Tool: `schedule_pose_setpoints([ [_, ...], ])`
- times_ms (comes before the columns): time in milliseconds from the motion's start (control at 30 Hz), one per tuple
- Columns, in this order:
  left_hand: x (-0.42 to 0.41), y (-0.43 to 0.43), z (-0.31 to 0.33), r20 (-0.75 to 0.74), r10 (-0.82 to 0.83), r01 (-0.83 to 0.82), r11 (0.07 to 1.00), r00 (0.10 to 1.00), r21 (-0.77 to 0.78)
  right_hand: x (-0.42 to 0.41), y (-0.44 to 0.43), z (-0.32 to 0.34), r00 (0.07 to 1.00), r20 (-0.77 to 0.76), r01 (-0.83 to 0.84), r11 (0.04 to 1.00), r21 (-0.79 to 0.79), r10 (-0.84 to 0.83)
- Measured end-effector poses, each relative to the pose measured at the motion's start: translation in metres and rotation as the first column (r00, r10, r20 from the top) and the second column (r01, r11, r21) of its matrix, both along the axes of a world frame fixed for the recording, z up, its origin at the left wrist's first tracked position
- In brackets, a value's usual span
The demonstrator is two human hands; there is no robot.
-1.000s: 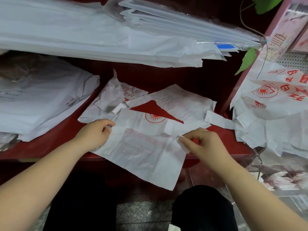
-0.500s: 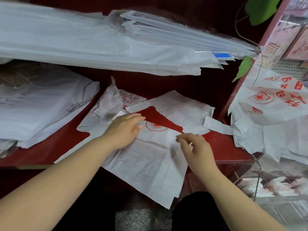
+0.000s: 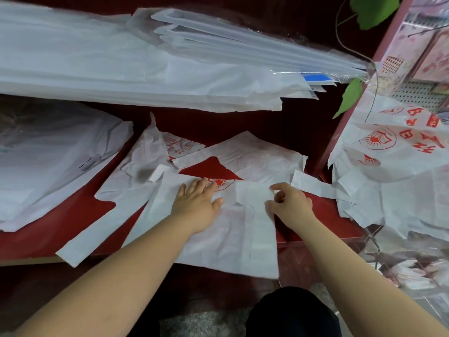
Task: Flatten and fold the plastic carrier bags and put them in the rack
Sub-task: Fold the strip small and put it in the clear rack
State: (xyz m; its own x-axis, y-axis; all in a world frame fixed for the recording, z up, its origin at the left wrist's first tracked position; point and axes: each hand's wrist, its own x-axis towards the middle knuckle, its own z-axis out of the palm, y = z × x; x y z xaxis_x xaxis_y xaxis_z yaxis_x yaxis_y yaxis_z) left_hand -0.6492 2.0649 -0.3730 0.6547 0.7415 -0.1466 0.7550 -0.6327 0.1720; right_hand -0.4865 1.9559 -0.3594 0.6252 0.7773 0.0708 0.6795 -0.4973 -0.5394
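since a second ago the left hand has crossed from the left edge of the carrier bag to its middle, and the bag's right side has been turned inward into a long folded strip. that hand now lies flat on the bag, palm down, fingers straight and spread, gripping nothing. its fingertips reach the bag's far edge, just short of a red sun print on another bag lying underneath. the right hand sits at the bag's far right corner, thumb and forefinger pinching the top end of the folded strip, the other fingers curled. the bag lies under and between both hands, its far part on the red shelf and its near part hanging over the shelf's front edge. left of the bag a long white handle strip runs out to that front edge, and further left sits a pile of white bags. right of the bag a loose white strip lies on the shelf, reaching a heap of red-printed bags. above the bag a thick stack of flat white bags rests on an upper level. a clear rack stands off the bag's near right corner; its contents are too blurred to tell.
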Motion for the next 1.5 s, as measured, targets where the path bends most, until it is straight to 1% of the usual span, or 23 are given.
schedule_pose_setpoints([
  [133,0.027,0.002,0.0,0.015,0.103,-0.103,0.994,0.995,0.036,0.016,0.018,0.006,0.997,-0.031,0.071,0.993,0.098,-0.068],
  [200,0.034,0.005,0.001,0.012,0.12,-0.121,0.992,0.993,0.046,0.017,0.018,0.008,0.999,-0.005,0.036,0.998,0.057,-0.036],
  [267,0.036,0.005,0.006,0.043,0.107,-0.11,0.991,0.993,0.07,0.015,0.011,0.004,0.996,0.077,-0.042,0.999,-0.022,0.044],
  [300,0.034,0.002,0.009,0.091,0.076,-0.084,0.992,0.993,0.094,0.013,0.006,0.0,0.988,0.131,-0.081,0.996,-0.027,0.084],
  [333,0.03,-0.004,0.012,0.153,0.02,-0.039,0.992,0.988,0.123,0.011,0.002,-0.004,0.977,0.181,-0.121,0.993,0.01,0.117],
  [367,0.024,-0.014,0.015,0.211,-0.06,0.029,0.989,0.976,0.148,0.008,-0.003,-0.007,0.967,0.211,-0.158,0.985,0.069,0.14],
  [400,0.016,-0.026,0.016,0.233,-0.156,0.119,0.979,0.96,0.162,0.007,-0.007,-0.009,0.964,0.216,-0.185,0.975,0.123,0.155],
  [467,-0.002,-0.055,0.013,0.18,-0.305,0.279,0.948,0.935,0.156,0.004,-0.017,-0.007,0.964,0.178,-0.227,0.961,0.158,0.199],
  [533,-0.013,-0.074,0.004,0.133,-0.346,0.334,0.937,0.929,0.103,0.001,-0.03,-0.003,0.96,0.116,-0.266,0.959,0.099,0.254],
  [600,-0.014,-0.076,-0.008,0.084,-0.326,0.319,0.944,0.942,0.081,0.002,-0.043,0.0,0.947,0.061,-0.315,0.949,-0.017,0.315],
  [633,-0.013,-0.076,-0.011,0.071,-0.32,0.313,0.945,0.945,0.092,0.003,-0.048,0.0,0.939,0.065,-0.334,0.94,-0.067,0.338],
  [700,-0.013,-0.077,-0.01,0.043,-0.325,0.319,0.94,0.945,0.119,0.005,-0.054,-0.001,0.925,0.128,-0.345,0.933,-0.104,0.357],
  [767,-0.013,-0.079,-0.008,0.01,-0.315,0.312,0.943,0.949,0.115,0.004,-0.054,-0.003,0.92,0.194,-0.338,0.94,-0.039,0.339],
  [867,-0.014,-0.081,-0.001,-0.03,-0.315,0.316,0.946,0.949,0.074,-0.002,-0.052,-0.008,0.899,0.346,-0.335,0.931,0.148,0.268],
  [900,-0.014,-0.081,-0.001,-0.03,-0.314,0.315,0.946,0.949,0.075,-0.006,-0.052,-0.01,0.88,0.389,-0.363,0.915,0.176,0.274],
  [967,-0.014,-0.081,-0.003,-0.027,-0.31,0.311,0.947,0.95,0.078,-0.014,-0.052,-0.015,0.836,0.442,-0.43,0.889,0.155,0.327],
  [1000,-0.013,-0.081,-0.003,-0.029,-0.31,0.311,0.947,0.95,0.075,-0.018,-0.053,-0.018,0.822,0.444,-0.447,0.886,0.119,0.355],
  [1067,-0.013,-0.082,-0.003,-0.02,-0.314,0.315,0.947,0.949,0.058,-0.024,-0.058,-0.023,0.83,0.405,-0.442,0.895,0.061,0.383],
  [1167,-0.015,-0.079,0.003,0.086,-0.295,0.295,0.955,0.952,0.015,-0.026,-0.065,-0.028,0.849,0.357,-0.434,0.9,0.046,0.391],
  [1267,-0.007,-0.067,0.018,0.233,-0.239,0.222,0.97,0.942,0.098,-0.026,-0.067,-0.026,0.845,0.352,-0.442,0.896,0.035,0.403],
  [1333,0.011,-0.051,0.028,0.281,-0.203,0.173,0.977,0.938,0.128,-0.024,-0.065,-0.025,0.847,0.346,-0.448,0.893,0.053,0.404],
  [1400,0.035,-0.031,0.034,0.238,-0.163,0.144,0.985,0.957,0.096,-0.021,-0.063,-0.025,0.849,0.347,-0.45,0.89,0.076,0.399],
  [1500,0.059,-0.004,0.027,0.071,-0.113,0.11,0.993,0.991,0.046,-0.02,-0.061,-0.026,0.842,0.365,-0.457,0.885,0.092,0.397],
])
